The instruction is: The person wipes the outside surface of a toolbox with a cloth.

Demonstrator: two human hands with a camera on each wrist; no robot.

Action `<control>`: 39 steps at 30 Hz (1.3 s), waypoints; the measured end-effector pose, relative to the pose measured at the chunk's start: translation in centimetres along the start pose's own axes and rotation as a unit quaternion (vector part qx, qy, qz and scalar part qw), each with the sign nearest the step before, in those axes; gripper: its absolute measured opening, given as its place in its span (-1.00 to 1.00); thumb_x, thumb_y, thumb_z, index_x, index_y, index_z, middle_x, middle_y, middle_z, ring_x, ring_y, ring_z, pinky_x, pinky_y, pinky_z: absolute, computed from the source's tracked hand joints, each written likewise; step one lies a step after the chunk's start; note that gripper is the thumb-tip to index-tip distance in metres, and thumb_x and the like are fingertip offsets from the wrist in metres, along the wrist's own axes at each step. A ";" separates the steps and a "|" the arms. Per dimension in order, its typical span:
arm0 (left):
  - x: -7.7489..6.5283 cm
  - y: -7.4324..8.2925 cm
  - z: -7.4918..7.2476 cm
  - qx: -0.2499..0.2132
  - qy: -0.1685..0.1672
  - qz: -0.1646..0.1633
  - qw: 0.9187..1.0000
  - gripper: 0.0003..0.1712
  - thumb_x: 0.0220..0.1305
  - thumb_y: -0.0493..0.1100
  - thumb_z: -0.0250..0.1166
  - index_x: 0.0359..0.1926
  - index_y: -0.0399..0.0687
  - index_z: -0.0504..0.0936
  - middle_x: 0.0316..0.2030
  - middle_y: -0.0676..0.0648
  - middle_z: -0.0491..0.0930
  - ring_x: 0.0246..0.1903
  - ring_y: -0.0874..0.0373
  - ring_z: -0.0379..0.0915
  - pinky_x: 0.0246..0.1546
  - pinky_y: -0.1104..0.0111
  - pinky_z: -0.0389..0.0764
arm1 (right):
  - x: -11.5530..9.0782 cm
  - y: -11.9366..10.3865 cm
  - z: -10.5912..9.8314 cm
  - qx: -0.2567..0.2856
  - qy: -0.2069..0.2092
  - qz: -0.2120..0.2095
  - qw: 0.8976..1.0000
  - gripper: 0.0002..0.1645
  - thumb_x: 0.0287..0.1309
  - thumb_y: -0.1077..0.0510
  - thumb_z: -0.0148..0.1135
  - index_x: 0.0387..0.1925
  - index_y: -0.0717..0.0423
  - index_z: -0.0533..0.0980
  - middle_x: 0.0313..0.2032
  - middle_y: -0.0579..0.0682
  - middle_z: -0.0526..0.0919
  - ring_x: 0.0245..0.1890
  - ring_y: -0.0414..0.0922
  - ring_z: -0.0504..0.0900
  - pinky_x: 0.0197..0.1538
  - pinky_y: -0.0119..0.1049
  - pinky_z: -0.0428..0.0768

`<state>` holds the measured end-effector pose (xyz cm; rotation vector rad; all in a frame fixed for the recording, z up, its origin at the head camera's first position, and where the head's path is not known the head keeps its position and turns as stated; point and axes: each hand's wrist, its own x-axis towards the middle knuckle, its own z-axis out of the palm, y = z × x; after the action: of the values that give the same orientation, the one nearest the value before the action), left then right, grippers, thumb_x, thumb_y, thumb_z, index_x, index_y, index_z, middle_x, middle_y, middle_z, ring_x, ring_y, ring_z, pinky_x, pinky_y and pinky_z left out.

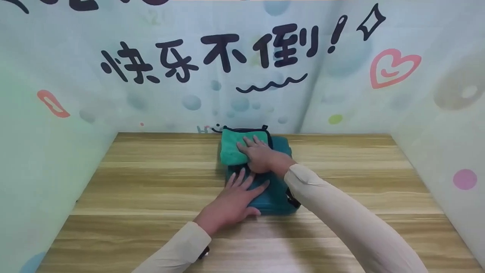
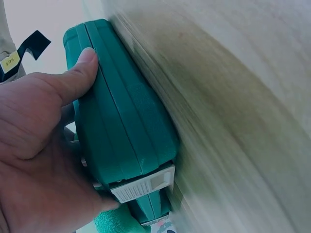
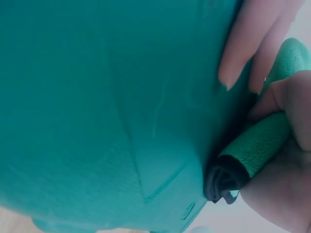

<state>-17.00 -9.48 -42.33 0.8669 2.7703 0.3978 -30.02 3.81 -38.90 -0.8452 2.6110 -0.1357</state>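
A teal hard plastic case point(image 1: 274, 197) lies flat on the table, with a grey latch point(image 2: 146, 184) on its side. Over its far part is a green cloth point(image 1: 232, 146) with black edging. My right hand point(image 1: 261, 155) rests on the cloth, fingers spread; in the right wrist view the cloth point(image 3: 265, 143) runs in a fold between thumb and palm. Nearer the body, my left hand point(image 1: 233, 199) lies on the case's near left part with fingers spread. Its thumb touches the case's side wall point(image 2: 116, 111) in the left wrist view.
The wood-grain table point(image 1: 151, 189) runs back to a printed cloth backdrop point(image 1: 212, 110), with pale side walls left and right. A black strap with a yellow label point(image 2: 10, 62) shows at the left wrist view's edge. A dark device point(image 1: 204, 252) sits under the left cuff.
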 end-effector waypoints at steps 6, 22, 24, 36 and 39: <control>-0.2 -0.1 0.4 0.009 0.021 0.033 0.999 -0.14 0.44 0.11 0.27 0.60 0.05 0.13 0.58 -0.18 -0.06 0.54 -0.20 -0.30 0.46 -0.02 -0.20 | -1.1 -1.5 0.4 -0.030 -0.015 -0.024 0.999 -0.20 0.52 0.20 0.00 0.63 -0.08 -0.07 0.60 0.10 -0.26 0.54 0.18 -0.36 0.48 0.08 -0.14; -0.4 -0.3 0.8 -0.020 0.007 0.054 0.998 -0.26 0.54 -0.11 0.18 0.57 -0.22 0.12 0.51 -0.17 0.17 0.48 -0.03 0.05 0.42 0.06 0.10 | -3.3 -4.2 0.8 -0.098 -0.078 -0.053 0.991 -0.19 0.44 0.22 0.11 0.60 -0.07 0.07 0.60 0.02 -0.10 0.55 0.16 -0.35 0.49 0.02 -0.17; -0.3 -0.2 0.8 -0.020 0.000 0.049 0.999 -0.27 0.55 -0.08 0.17 0.57 -0.21 0.12 0.50 -0.16 0.20 0.46 -0.02 0.09 0.41 0.07 0.14 | -3.6 -4.3 0.7 -0.089 -0.086 -0.048 0.991 -0.20 0.45 0.24 0.09 0.60 -0.10 0.09 0.60 -0.02 -0.07 0.55 0.13 -0.35 0.49 0.02 -0.15; -0.3 -0.1 0.6 -0.069 -0.013 0.018 0.997 -0.30 0.54 -0.06 0.19 0.55 -0.15 0.18 0.45 -0.10 0.29 0.38 0.08 0.24 0.36 0.19 0.26 | -4.7 -3.7 0.4 -0.027 -0.107 -0.059 0.992 -0.10 0.32 0.46 -0.06 0.58 -0.21 0.15 0.58 -0.19 0.02 0.56 -0.03 -0.36 0.47 0.06 -0.06; -0.3 -0.2 0.7 -0.068 -0.009 0.024 0.997 -0.30 0.55 -0.07 0.17 0.55 -0.17 0.17 0.46 -0.11 0.27 0.40 0.07 0.21 0.37 0.19 0.23 | -4.8 -3.5 0.5 -0.021 -0.100 -0.070 0.992 -0.10 0.31 0.47 -0.06 0.58 -0.18 0.16 0.57 -0.18 0.02 0.56 -0.02 -0.37 0.48 0.05 -0.06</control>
<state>-16.64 -9.71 -42.99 0.9004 2.6737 0.5749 -24.39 3.80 -37.05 -1.0032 2.3748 -0.0324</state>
